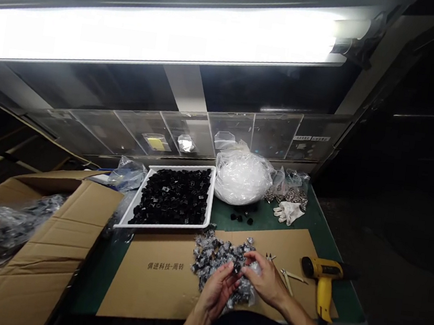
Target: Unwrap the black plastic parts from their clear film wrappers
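My left hand (219, 288) pinches a small black part (237, 266) between thumb and fingers, above the cardboard sheet. From the right, my right hand (262, 277) has its fingertips up against the same part; its thumb and fingers are bent together. The part's exact kind is too small to make out. Under and around both hands lies a heap of small black parts in clear plastic wrap (209, 254). To the right of my right hand, pliers with pale handles (287, 279) rest on the cardboard.
A white tray (211, 199) of loose black parts stands behind the cardboard sheet (146, 291). An open carton (61, 233) is at left. At right are a yellow heat gun (325, 286), a white glove (289, 212), a bulging plastic bag (242, 179) and bags of metal pieces (296, 193).
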{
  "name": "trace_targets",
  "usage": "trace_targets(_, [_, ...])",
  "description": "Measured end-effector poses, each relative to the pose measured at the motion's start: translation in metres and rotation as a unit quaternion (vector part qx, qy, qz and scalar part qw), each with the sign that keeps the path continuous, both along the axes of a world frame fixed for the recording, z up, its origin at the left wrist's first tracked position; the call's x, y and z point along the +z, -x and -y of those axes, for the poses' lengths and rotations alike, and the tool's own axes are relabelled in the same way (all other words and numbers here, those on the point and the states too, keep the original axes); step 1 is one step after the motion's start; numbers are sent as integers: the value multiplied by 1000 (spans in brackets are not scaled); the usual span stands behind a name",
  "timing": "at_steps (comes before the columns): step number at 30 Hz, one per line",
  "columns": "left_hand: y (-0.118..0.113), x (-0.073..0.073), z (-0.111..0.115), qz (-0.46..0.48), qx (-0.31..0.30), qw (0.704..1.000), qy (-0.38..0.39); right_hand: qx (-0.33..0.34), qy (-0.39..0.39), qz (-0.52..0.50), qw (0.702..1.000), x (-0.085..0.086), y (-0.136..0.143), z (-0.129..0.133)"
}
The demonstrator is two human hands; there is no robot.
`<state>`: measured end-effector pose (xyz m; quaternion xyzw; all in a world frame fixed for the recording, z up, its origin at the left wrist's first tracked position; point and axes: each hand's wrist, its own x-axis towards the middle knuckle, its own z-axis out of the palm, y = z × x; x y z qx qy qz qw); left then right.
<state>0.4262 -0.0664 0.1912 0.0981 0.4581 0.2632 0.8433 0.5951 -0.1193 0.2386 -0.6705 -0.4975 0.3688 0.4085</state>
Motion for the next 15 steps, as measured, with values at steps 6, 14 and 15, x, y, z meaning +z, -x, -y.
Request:
trace_targets(6, [3,7,1,30,5,1000,4,-14,28,2,1000,-7,-1,0])
trace_targets(14, [7,6,-2,19,19,999,-18,13,47,-49,998,-4,2,3])
trace_targets(15, [6,7,-1,10,18,999,-28,14,48,-58,997,-4,6,2])
